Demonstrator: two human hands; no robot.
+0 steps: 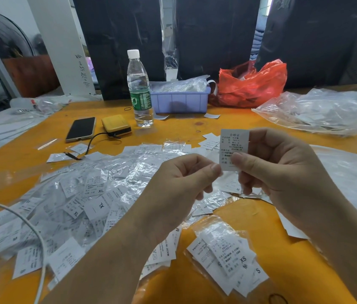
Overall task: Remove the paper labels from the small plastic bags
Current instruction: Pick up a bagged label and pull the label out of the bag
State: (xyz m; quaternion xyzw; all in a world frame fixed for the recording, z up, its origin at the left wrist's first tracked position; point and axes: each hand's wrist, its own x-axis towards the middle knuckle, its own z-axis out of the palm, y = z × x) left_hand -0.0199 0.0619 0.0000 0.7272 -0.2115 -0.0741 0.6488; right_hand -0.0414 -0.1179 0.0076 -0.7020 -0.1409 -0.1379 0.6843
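My right hand (278,167) pinches a small white paper label (233,143) with printed text, held upright above the orange table (228,126). My left hand (182,178) pinches the label's lower left corner with thumb and forefinger. Whether a clear bag still covers the label I cannot tell. A wide heap of small plastic bags with labels (90,194) spreads over the table to the left and under my hands. A short stack of bagged labels marked XS and S (228,253) lies near the front edge.
Behind the heap stand a water bottle (140,88), a purple bin of bags (181,99) and a red plastic bag (254,84). A phone (81,129) and yellow power bank (116,126) lie at left. Large clear plastic sheets (322,110) cover the right. A white cable (30,229) crosses front left.
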